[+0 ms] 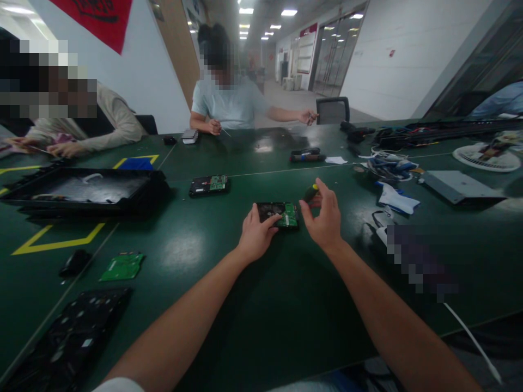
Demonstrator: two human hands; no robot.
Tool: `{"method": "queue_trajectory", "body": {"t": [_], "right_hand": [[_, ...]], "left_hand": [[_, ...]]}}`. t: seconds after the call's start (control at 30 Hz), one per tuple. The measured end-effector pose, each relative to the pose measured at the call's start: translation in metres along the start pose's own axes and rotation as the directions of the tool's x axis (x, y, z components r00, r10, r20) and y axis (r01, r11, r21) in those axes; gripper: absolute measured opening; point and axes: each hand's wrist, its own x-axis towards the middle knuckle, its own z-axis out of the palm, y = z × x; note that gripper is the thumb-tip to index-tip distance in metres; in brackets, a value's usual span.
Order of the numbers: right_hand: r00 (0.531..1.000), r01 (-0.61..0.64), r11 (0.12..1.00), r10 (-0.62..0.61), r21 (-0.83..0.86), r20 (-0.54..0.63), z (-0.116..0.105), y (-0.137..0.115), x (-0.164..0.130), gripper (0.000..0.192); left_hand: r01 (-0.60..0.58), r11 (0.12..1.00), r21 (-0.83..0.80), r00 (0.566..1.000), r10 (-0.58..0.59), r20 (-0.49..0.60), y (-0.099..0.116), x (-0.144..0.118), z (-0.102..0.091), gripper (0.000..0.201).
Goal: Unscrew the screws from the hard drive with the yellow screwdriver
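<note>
A hard drive [289,214] lies on the dark green table, its green circuit board facing up on the right part. My left hand [257,231] grips the drive from the near left side, and one finger reaches over onto the board. Just right of the drive, my right hand [324,215] holds a screwdriver [311,193] with a dark green and yellow handle between thumb and fingers. Its shaft cannot be made out. Further back on the left, a second hard drive [210,185] rests on the table with its board showing.
A black tray-like casing [90,188], a loose green circuit board [122,266] and a black panel [69,337] lie left. Cables [390,166], a metal box [460,186] and a white fan-like part [486,158] sit right. Two people work across the table.
</note>
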Motion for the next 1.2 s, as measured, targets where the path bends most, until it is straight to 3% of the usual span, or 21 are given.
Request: {"method": "queue_trajectory", "body": {"t": [0.27,0.77,1.2], "right_hand": [[0.999,0.018,1.0,-0.018,-0.001,0.045,0.0003,-0.0008,-0.002,0.068],[1.0,-0.029,0.999,0.029,-0.024,0.009,0.0018,0.0015,-0.0026,0.067],[0.997,0.053,0.999,-0.053,0.008,0.064,0.0007,-0.0028,-0.002,0.066]], "left_hand": [[0.007,1.0,-0.001,1.0,-0.007,-0.003,-0.0006,0.0002,0.0012,0.048],[0.004,1.0,0.007,1.0,-0.004,-0.009,-0.0006,0.0003,0.0018,0.049],[-0.002,1.0,0.005,1.0,0.002,-0.012,-0.0014,0.0002,0.0025,0.049]]}}
